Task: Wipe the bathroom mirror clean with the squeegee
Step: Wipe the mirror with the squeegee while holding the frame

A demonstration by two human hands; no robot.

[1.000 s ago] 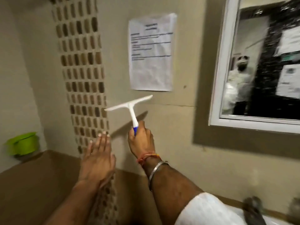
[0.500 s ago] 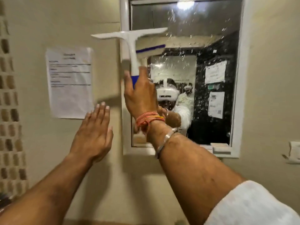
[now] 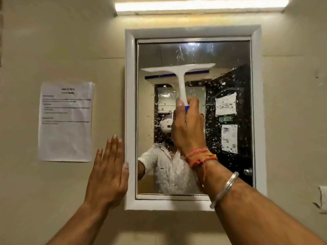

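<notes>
The white-framed mirror (image 3: 230, 55) hangs on the beige wall, its glass speckled with water drops and streaks. My right hand (image 3: 188, 128) grips the blue end of the white squeegee (image 3: 178, 70) handle. The blade is held level in front of the upper part of the glass, with its reflection just behind it. My left hand (image 3: 108, 172) is flat and empty, fingers together, beside the mirror frame's left edge, thumb at the frame.
A printed paper sheet (image 3: 66, 121) is stuck on the wall left of the mirror. A lit tube light (image 3: 200, 5) runs above it. A small white fitting (image 3: 323, 198) sits on the wall at the far right.
The view has swung from the tiled wall on the left onto the mirror. My right hand has carried the squeegee from beside the paper up over the glass; my left hand followed to the frame.
</notes>
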